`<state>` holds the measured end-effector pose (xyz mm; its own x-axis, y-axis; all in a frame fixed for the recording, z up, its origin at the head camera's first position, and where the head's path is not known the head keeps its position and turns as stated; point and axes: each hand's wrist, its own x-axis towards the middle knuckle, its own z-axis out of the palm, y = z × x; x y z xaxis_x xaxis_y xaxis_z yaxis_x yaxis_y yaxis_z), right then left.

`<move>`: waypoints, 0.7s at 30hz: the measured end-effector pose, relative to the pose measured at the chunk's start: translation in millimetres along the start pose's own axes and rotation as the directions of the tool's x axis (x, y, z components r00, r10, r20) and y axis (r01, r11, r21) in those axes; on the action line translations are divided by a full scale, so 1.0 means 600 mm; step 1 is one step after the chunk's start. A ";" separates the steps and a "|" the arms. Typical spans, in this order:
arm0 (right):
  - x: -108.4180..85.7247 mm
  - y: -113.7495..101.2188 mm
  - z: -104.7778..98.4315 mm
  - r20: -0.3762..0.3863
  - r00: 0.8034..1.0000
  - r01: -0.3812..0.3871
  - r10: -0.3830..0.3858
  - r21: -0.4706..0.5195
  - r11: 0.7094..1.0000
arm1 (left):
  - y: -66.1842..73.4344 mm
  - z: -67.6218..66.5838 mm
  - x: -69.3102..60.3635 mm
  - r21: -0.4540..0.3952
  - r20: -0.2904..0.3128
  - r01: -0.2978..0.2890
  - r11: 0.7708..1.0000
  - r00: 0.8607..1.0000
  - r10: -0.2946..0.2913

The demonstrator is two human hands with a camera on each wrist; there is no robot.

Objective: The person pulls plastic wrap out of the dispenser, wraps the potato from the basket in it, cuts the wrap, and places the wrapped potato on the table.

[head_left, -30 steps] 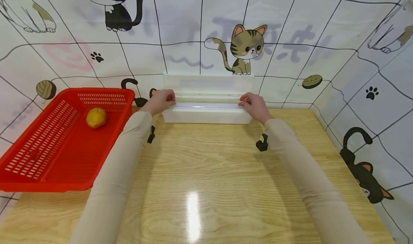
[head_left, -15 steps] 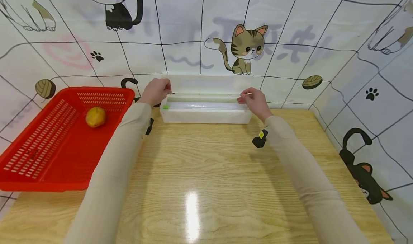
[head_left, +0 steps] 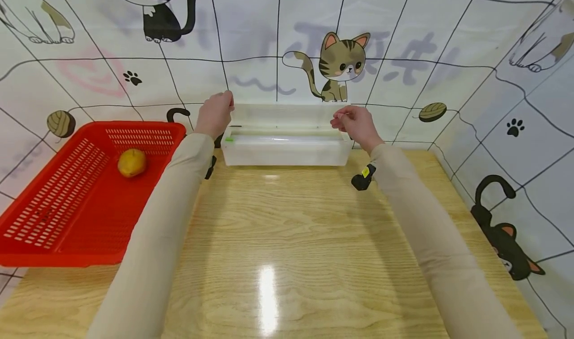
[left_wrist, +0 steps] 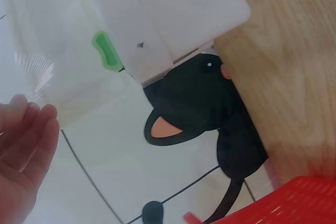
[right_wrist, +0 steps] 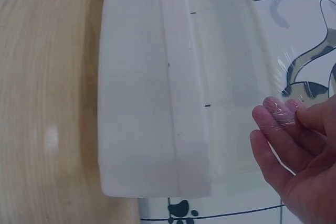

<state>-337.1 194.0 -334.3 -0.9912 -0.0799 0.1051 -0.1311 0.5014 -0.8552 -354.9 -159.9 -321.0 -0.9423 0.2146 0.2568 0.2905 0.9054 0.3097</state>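
Grip: left hand (head_left: 215,113) and right hand (head_left: 357,124) pinch cling film (left_wrist: 39,80) near the dispenser box (head_left: 287,154)'s ends.
Film step: dispensing, apparently.
Next pull: probably even, taut.

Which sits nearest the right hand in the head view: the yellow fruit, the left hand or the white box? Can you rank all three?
From the right hand, nearest first:
1. White box: its right end is just below.
2. Left hand: across, by the box's left end.
3. Yellow fruit: farther left, inside the red basket.
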 end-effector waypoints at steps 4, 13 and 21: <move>0.007 -0.018 -0.011 0.004 1.000 -0.012 0.013 -0.012 1.000 | 0.005 -0.013 0.007 -0.016 -0.013 -0.004 1.000 1.000 0.004; 0.012 -0.048 -0.026 0.006 1.000 0.017 -0.017 -0.019 1.000 | 0.012 -0.044 0.018 -0.054 -0.029 -0.023 0.998 0.999 0.021; 0.013 -0.077 -0.040 -0.008 0.999 0.031 -0.031 -0.029 0.999 | 0.024 -0.069 0.024 -0.074 -0.042 -0.011 0.997 0.999 0.008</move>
<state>-339.3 190.9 -281.9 -0.9867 -0.0886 0.1360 -0.1623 0.5235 -0.8364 -357.4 -158.8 -274.9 -0.9322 0.2058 0.2978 0.3122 0.8736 0.3733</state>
